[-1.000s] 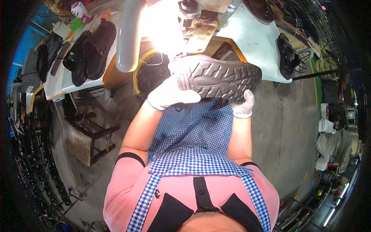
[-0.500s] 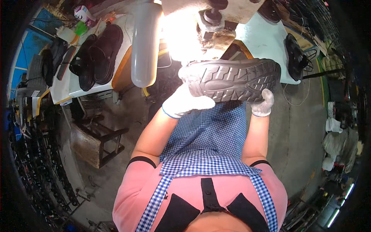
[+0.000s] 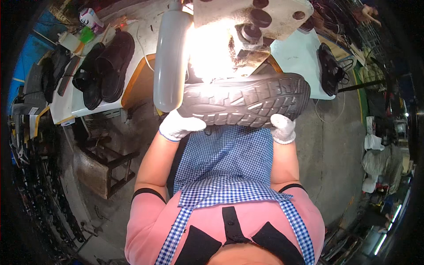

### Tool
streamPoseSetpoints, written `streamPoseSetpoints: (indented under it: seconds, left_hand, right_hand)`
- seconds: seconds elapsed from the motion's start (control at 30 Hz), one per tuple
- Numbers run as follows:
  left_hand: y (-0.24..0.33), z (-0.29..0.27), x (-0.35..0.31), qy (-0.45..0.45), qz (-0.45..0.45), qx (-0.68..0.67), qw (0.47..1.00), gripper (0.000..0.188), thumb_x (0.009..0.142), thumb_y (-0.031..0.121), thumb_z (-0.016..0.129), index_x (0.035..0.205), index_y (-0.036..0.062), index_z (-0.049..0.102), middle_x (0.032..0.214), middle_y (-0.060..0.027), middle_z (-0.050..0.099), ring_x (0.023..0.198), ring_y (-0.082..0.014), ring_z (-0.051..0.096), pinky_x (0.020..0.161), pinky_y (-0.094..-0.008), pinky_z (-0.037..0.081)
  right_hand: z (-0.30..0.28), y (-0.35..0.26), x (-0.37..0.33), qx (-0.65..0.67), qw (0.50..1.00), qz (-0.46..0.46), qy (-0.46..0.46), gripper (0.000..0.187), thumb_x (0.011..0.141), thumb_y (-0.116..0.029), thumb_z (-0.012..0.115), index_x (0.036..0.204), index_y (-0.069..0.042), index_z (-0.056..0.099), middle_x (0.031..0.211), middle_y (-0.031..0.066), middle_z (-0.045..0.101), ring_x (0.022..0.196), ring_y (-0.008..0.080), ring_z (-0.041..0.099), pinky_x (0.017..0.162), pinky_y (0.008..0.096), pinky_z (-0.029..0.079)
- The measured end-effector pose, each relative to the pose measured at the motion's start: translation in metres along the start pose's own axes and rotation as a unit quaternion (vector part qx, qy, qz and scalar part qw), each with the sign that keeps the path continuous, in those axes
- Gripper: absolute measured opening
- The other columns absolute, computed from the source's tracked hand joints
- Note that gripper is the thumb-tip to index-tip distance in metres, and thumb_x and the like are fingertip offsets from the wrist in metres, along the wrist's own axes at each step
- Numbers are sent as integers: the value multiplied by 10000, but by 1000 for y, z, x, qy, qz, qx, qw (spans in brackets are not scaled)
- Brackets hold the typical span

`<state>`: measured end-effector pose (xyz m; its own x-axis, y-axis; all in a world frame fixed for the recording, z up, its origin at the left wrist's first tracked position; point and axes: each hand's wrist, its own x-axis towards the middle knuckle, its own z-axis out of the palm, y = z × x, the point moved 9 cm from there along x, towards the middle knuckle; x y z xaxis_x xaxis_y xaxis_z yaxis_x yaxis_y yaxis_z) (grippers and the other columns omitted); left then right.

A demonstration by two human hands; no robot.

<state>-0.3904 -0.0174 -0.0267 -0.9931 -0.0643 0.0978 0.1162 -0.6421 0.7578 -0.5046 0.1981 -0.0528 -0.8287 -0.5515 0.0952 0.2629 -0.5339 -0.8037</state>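
A dark shoe (image 3: 247, 102) lies sideways between my hands, its treaded sole facing me, just under a brightly lit machine head (image 3: 249, 44). My left hand (image 3: 180, 125), in a white knitted glove, grips its left end, thumb along the lower edge. At the lower right edge my right hand (image 3: 283, 128), gloved the same way, holds the sole with its thumb; the other fingers are hidden behind the shoe. A grey cylinder (image 3: 170, 62) hangs directly above my left hand. Glare washes out the shoe's upper edge, so I cannot tell whether it touches the machine.
Black sandals (image 3: 115, 66) rest on the white table (image 3: 84, 112) at left. Another dark sandal (image 3: 329, 70) sits on the right-hand tabletop (image 3: 291, 57). A worn wooden stool (image 3: 95, 170) stands on the floor at left, and racks line both sides.
The shoe and both hands have moved left and slightly down in the picture. My left hand has shifted to beneath the grey cylinder. The surroundings have shifted a little as well.
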Motion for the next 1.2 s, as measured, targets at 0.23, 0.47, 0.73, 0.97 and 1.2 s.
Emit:
streamPoseSetpoints:
  seconds: [0.23, 0.47, 0.73, 0.97, 1.2]
  left_hand:
    - [1, -50, -27, 72, -19, -93, 993, 821, 600, -32, 743, 1342, -20, 393, 1293, -168, 510, 1189, -313, 515, 992, -431, 448]
    - [16, -113, -47, 119, 19, -145, 982, 728, 548, -71, 571, 1267, -52, 456, 1195, -207, 566, 1123, -326, 562, 933, -440, 487]
    - [25, -141, -66, 111, 85, -153, 978, 862, 517, -42, 623, 1348, 18, 402, 1325, -156, 489, 1242, -349, 460, 1040, -502, 383]
    - [-9, -145, -101, 123, 116, -203, 964, 922, 589, 21, 715, 1423, 107, 333, 1448, -119, 363, 1345, -332, 320, 1116, -523, 255]
    - [12, -137, -104, 164, 126, -75, 975, 928, 692, 382, 791, 1433, 124, 295, 1440, -150, 359, 1339, -335, 325, 1108, -537, 252]
  right_hand:
    - [42, 24, 2, -191, 979, -20, -72, 629, 729, 66, 606, 1322, -4, 407, 1315, 154, 490, 1179, 278, 509, 976, 403, 452]
    - [111, 56, 8, -237, 953, -54, -182, 729, 766, 14, 643, 1399, -31, 283, 1357, 141, 435, 1243, 268, 453, 1015, 403, 417]
    - [142, 86, 26, -238, 941, -52, -233, 535, 746, -105, 736, 1231, -37, 522, 1203, 103, 581, 1124, 219, 553, 959, 350, 437]
    - [135, 112, 30, -258, 900, 181, -301, 587, 745, -143, 772, 1261, -40, 510, 1196, 97, 598, 1094, 174, 566, 939, 314, 469]
    - [129, 89, 40, -257, 860, 244, -367, 692, 713, -173, 808, 1300, -32, 471, 1208, 97, 587, 1080, 174, 558, 946, 319, 467]
